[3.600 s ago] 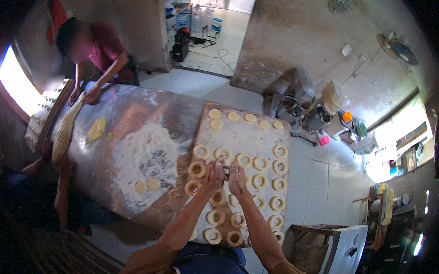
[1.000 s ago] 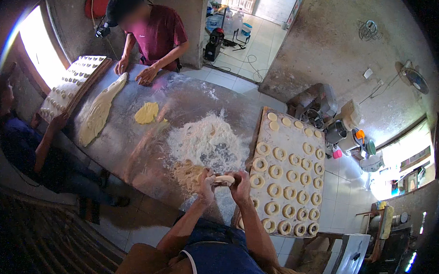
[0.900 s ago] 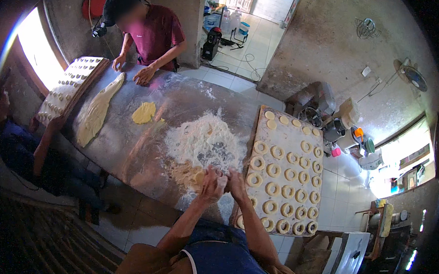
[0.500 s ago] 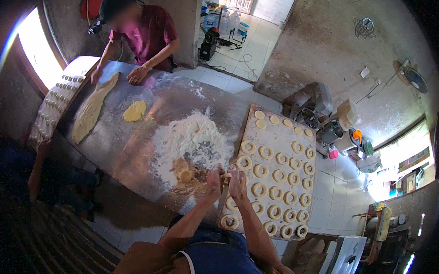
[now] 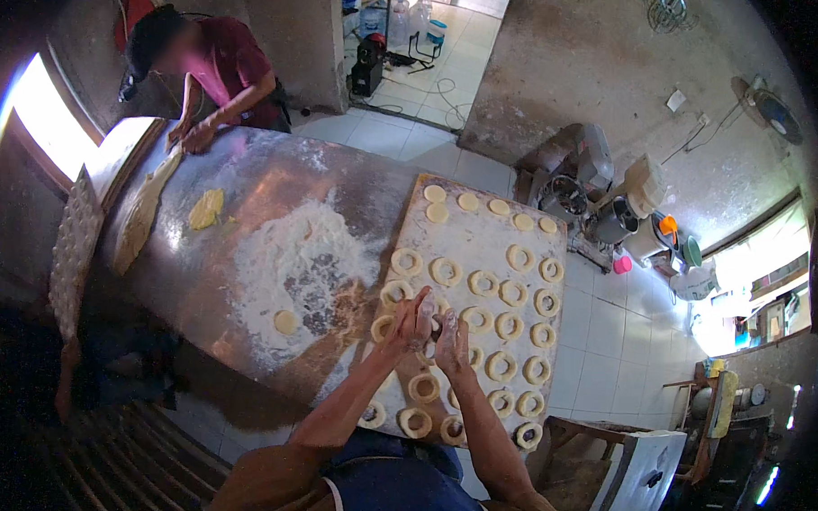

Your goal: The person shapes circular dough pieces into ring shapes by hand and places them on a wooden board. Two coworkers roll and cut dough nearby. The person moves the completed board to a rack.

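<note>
Over the board point(image 5: 518, 239) of dough rings, my left hand point(image 5: 411, 326) and my right hand point(image 5: 453, 347) are close together, floury fingers pointing away from me. A dough ring is between them, mostly hidden by the fingers. Rows of dough rings point(image 5: 444, 271) lie flat below, with several uncut dough rounds point(image 5: 468, 203) along the far edge. To the left, a single dough round point(image 5: 285, 322) rests at the near edge of the spread flour point(image 5: 288, 238).
Across the metal table point(image 5: 277, 161), a person in a maroon shirt point(image 5: 235, 65) handles a long dough strip point(image 5: 145, 210). A yellow dough piece point(image 5: 207, 209) lies nearby. Far left, another person's hand point(image 5: 70, 352) holds a tilted tray of small pieces point(image 5: 77, 253). A mixer point(image 5: 574, 176) stands beyond the board.
My hands have moved from the board's left edge to over its rings. The co-worker's hands have come together at the strip's far end. The far-left tray has tilted and moved off the table.
</note>
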A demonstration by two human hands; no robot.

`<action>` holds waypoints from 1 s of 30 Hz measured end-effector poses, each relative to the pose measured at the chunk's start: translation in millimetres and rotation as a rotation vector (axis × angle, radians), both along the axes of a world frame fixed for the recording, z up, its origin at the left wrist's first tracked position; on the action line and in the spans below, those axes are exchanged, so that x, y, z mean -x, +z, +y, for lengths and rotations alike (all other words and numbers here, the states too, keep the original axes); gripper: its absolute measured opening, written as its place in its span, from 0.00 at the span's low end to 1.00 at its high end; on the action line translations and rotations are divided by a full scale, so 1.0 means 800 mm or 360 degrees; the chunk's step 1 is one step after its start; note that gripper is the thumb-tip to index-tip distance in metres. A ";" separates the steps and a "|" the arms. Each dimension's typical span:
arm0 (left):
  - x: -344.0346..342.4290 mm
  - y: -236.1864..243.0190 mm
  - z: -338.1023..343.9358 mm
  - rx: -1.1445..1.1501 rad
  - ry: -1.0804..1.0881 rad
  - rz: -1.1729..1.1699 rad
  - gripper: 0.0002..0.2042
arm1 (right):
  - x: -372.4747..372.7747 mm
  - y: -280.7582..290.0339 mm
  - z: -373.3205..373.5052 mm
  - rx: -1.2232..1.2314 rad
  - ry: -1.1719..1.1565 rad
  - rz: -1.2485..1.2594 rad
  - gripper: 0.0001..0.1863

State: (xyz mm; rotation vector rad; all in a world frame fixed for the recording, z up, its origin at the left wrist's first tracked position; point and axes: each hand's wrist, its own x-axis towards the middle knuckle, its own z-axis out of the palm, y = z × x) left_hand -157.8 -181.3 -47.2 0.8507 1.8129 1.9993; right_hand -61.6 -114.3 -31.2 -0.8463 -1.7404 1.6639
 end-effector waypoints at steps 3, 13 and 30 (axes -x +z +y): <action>-0.014 0.005 0.049 -0.0456 -0.0192 -0.1224 0.15 | -0.031 -0.096 0.057 0.0785 -0.0278 0.0398 0.21; -0.043 0.021 0.152 -0.0451 -0.0172 -0.1408 0.11 | -0.044 -0.008 0.129 -0.0160 0.0047 0.0022 0.22; 0.080 -0.043 0.289 0.0857 0.0086 0.1087 0.13 | -0.060 0.004 0.248 -0.1204 0.0035 -0.0753 0.35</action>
